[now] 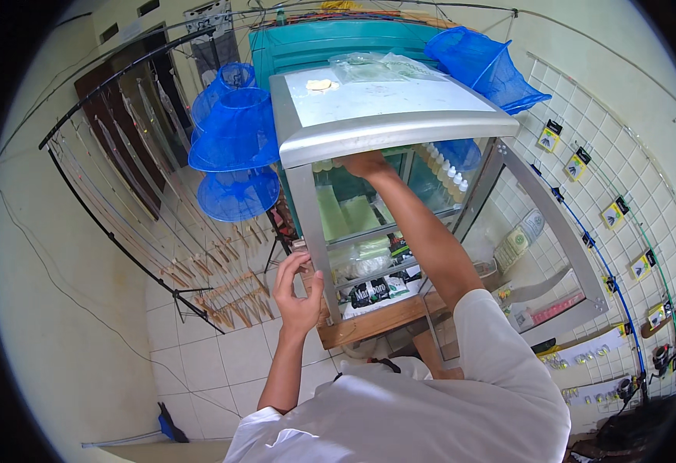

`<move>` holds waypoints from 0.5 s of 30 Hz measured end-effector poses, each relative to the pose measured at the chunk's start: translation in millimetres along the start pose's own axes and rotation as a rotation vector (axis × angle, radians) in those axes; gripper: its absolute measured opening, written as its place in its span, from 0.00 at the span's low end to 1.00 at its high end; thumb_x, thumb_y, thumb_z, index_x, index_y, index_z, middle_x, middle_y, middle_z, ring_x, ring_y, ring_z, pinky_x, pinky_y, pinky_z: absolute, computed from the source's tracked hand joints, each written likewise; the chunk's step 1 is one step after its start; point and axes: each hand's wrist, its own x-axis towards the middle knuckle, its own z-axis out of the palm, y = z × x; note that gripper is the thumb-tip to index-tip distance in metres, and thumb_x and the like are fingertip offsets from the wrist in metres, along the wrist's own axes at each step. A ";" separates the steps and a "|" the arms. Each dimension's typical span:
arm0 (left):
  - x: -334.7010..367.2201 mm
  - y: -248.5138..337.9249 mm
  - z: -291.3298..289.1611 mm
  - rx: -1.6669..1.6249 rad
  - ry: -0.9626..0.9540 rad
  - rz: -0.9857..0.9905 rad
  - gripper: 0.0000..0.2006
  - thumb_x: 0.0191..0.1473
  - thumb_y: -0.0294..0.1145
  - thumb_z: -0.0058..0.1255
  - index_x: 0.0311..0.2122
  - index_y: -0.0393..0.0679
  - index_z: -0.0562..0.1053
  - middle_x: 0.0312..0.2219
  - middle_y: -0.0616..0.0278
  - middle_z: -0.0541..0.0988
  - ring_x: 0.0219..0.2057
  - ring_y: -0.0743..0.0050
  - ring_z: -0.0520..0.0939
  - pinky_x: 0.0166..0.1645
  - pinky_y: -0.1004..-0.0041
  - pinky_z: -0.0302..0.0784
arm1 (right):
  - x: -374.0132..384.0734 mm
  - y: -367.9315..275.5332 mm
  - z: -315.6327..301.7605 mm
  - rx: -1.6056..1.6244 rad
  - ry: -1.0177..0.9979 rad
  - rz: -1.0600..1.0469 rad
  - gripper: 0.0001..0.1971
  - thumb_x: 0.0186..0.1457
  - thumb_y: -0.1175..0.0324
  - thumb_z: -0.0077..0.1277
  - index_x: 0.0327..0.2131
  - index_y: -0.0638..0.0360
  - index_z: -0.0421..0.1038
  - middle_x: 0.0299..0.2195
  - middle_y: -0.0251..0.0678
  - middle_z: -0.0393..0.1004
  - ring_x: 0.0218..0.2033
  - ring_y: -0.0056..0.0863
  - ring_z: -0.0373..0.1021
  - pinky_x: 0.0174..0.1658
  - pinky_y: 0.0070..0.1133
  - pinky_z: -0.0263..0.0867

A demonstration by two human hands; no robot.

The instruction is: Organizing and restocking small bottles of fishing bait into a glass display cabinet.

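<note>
White cabinet top [388,102] above pale tiled floor [239,356]

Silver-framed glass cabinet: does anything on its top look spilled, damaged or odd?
Crumpled translucent plastic and a small cream-coloured item lie loose on the white top, looking set down rather than stowed. No spill or damage stands out.

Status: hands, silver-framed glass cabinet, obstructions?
Right hand inside cabinet, partly hidden, grip unclear. Left hand open near cabinet's silver left post. Clear grey-framed door open; access looks unblocked.
</note>
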 end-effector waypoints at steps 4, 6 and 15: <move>5.0 1.5 2.0 0.027 -0.043 0.043 0.17 0.49 0.18 0.58 0.47 0.35 0.76 0.46 0.51 0.78 0.44 0.63 0.80 0.47 0.69 0.75 | -0.7 10.5 1.9 0.004 0.047 -0.052 0.27 0.52 0.65 0.56 0.57 0.56 0.67 0.59 0.47 0.67 0.63 0.46 0.59 0.66 0.36 0.55; 4.3 0.7 2.3 0.029 -0.043 0.039 0.17 0.49 0.18 0.58 0.47 0.35 0.76 0.46 0.51 0.78 0.44 0.63 0.80 0.48 0.69 0.75 | -0.4 11.8 4.0 0.001 0.081 -0.070 0.27 0.53 0.65 0.55 0.57 0.56 0.67 0.59 0.47 0.66 0.63 0.47 0.59 0.66 0.36 0.55; 0.1 5.6 5.6 0.028 -0.084 0.040 0.17 0.51 0.19 0.58 0.49 0.35 0.74 0.49 0.51 0.76 0.49 0.61 0.77 0.52 0.66 0.74 | -4.8 29.0 6.2 -0.030 0.074 0.007 0.33 0.51 0.64 0.57 0.61 0.56 0.63 0.63 0.50 0.60 0.67 0.46 0.52 0.68 0.34 0.49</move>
